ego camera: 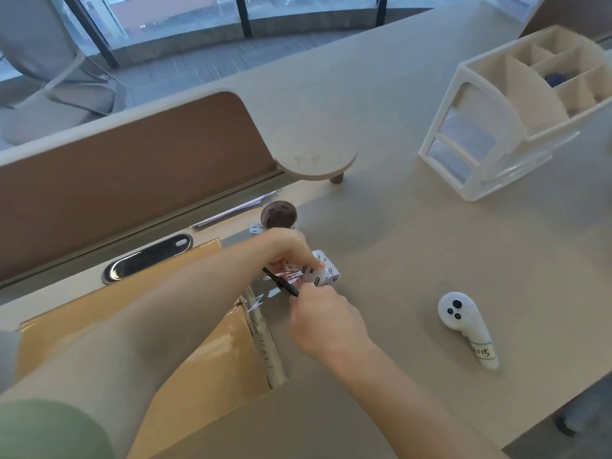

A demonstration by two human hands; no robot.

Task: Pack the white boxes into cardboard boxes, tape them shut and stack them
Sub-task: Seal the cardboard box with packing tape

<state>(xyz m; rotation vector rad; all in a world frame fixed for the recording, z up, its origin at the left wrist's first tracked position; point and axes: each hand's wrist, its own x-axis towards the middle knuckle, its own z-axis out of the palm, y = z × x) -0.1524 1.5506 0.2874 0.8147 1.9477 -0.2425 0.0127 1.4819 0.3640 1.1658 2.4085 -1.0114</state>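
A closed cardboard box (185, 352) lies on the desk under my left forearm. A strip of clear printed tape (265, 342) runs down its right end. My left hand (288, 250) grips a white printed tape roll (326, 270) just past the box's far right corner, with tape stretched from roll to box. My right hand (324, 323) holds a thin black blade (281, 282) against that stretched tape. No white boxes are in view.
A second tape roll (279, 214) stands behind my hands. A white handheld controller (467, 326) lies to the right. A white desk organiser (523, 107) stands far right. A brown divider panel (132, 180) and a black cable slot (147, 258) border the desk's far side.
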